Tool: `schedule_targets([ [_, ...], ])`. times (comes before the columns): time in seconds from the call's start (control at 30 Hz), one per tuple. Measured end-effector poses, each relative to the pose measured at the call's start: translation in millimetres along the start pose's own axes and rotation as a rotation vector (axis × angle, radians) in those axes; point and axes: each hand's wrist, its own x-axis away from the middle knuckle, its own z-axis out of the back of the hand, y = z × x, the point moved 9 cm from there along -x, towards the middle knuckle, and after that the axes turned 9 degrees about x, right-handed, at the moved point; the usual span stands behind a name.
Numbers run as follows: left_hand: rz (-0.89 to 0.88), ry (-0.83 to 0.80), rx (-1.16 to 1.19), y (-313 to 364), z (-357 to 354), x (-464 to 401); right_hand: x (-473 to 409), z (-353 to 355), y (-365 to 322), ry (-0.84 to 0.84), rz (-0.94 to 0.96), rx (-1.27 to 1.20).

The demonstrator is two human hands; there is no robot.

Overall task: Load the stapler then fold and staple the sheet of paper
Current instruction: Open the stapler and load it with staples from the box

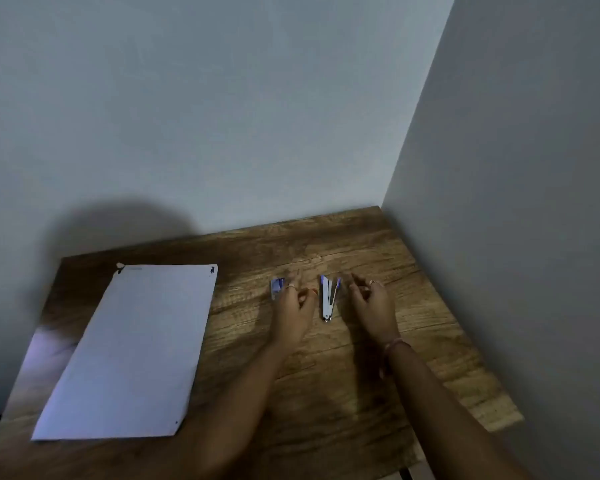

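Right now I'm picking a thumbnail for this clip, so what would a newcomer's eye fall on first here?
First the large white sheet of paper, lying flat and unfolded on the left of the brown wooden table. Then the small silver-and-blue stapler, hinged open on the table between the two hands, left and right, neither gripping it. A small blue box sits just beyond the left hand.
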Motion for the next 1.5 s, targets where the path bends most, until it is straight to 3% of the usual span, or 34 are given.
schedule_targets([
  [0.13, 0.204, -0.017, 0.006, -25, -10, -2, -2, -12, -6, -0.056, -0.043, -0.063],
  [0.33, 0.189, -0.006, -0.035, -27, -14, -3, -15, -28, -10, -0.146, -0.078, 0.143],
  [0.57, 0.263, -0.045, 0.077, -31, -19, -1, -12, -27, -10, -0.149, -0.117, 0.056],
  [0.8, 0.407, -0.061, 0.381, -30, -17, 11, 3, -15, -26, -0.096, -0.136, -0.302],
  [0.97, 0.221, 0.023, 0.514, -2, 7, 8, 11, -4, -60, -0.223, -0.125, -0.665],
  [1.1, 0.111, 0.074, 0.591, 19, 20, 9, 17, 3, -81, -0.235, -0.097, -0.751],
  [1.27, 0.209, 0.275, 1.106, 22, 36, 12, 22, 13, -73, -0.124, -0.204, -1.039],
  [1.4, 0.227, 0.297, 1.349, 32, 45, 15, 33, 1, -66, -0.311, -0.263, -1.261],
  [1.5, 0.256, 0.310, 1.460, 32, 46, 22, 41, -5, -64, -0.420, -0.270, -1.271],
])
